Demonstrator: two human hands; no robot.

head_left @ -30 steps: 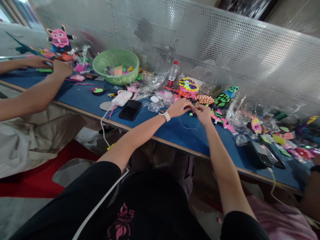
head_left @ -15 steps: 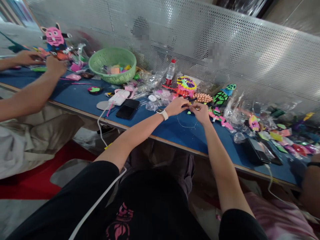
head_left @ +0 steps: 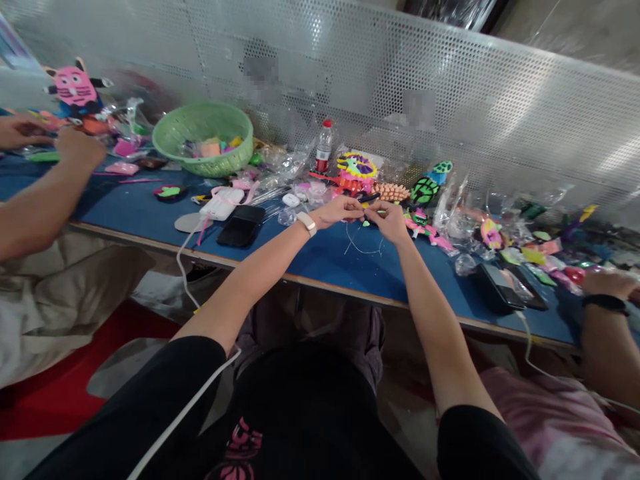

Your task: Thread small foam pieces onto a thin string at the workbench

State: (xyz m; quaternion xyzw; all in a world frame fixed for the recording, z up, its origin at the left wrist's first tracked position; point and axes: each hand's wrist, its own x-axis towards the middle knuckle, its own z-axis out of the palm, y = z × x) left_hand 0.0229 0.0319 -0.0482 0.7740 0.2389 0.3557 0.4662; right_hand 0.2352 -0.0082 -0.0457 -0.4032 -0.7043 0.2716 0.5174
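My left hand (head_left: 343, 209), below a pale watch band, has its fingers pinched together over the blue table (head_left: 325, 261). Close beside it, my right hand (head_left: 387, 219) is also pinched, the fingertips of both nearly meeting. What they grip is too small to make out. A thin pale wire (head_left: 364, 251) curves on the table just below the hands. Near the left fingers lies a dark tool (head_left: 369, 198). A small green piece (head_left: 367, 224) sits under the fingertips.
Behind stand a red-capped bottle (head_left: 324, 145), colourful clay figures (head_left: 357, 168) and a green basket (head_left: 205, 137). A black phone (head_left: 241, 225) lies left, a black box (head_left: 495, 288) right. Other people's hands are at far left (head_left: 80, 147) and far right (head_left: 607, 283).
The view has shifted, so the table items sit further left. The wire's end now shows crossing below my left hand. More of the person's hand at far right is visible.
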